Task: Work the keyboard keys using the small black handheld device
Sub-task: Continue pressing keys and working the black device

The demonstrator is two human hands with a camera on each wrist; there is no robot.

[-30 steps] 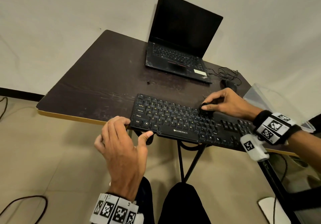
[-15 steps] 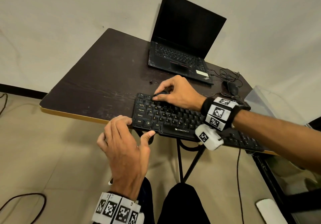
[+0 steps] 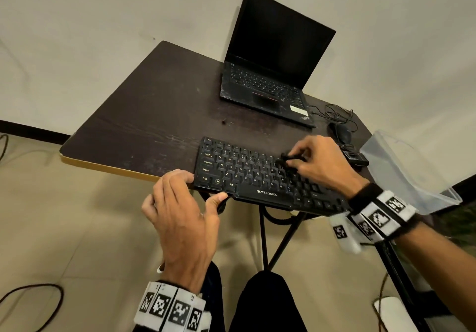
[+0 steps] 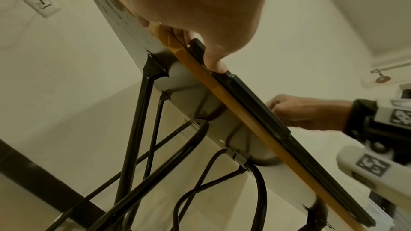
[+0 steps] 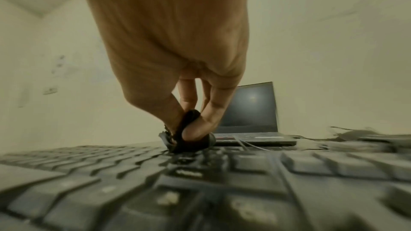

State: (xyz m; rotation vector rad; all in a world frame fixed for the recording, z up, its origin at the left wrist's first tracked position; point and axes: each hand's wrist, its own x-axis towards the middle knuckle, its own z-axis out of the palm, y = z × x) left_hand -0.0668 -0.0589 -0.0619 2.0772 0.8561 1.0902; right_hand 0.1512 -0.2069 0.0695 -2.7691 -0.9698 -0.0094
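1. A person seated at a dark desk (image 3: 144,115) pinches a small black device (image 5: 189,134) between thumb and fingers of the right hand (image 3: 322,164), its lower end touching the keys of a black keyboard (image 3: 247,177).
2. The device meets the keyboard in the upper key rows, right of its middle; the exact key is hidden by motion blur and the hand.
3. The keyboard lies along the desk's near edge, its front rim overhanging that edge slightly.
4. The left hand (image 3: 185,223) grips the keyboard's near-left corner, fingers curled over the left end and thumb pressed against the front rim.
5. From the left wrist camera, the thumb tip (image 4: 217,64) bears on the keyboard's front edge above the desk's pale wooden edging (image 4: 240,117), with black folding legs (image 4: 133,129) below.
6. An open laptop (image 3: 270,74), screen dark, stands at the desk's far edge, well apart from the keyboard.
7. A black mouse (image 3: 341,132) with tangled cable lies near the far-right corner, beside the laptop.
8. A clear plastic container (image 3: 401,172) sits just off the desk's right edge.
9. Both wrists carry bands with black-and-white markers (image 3: 170,306).
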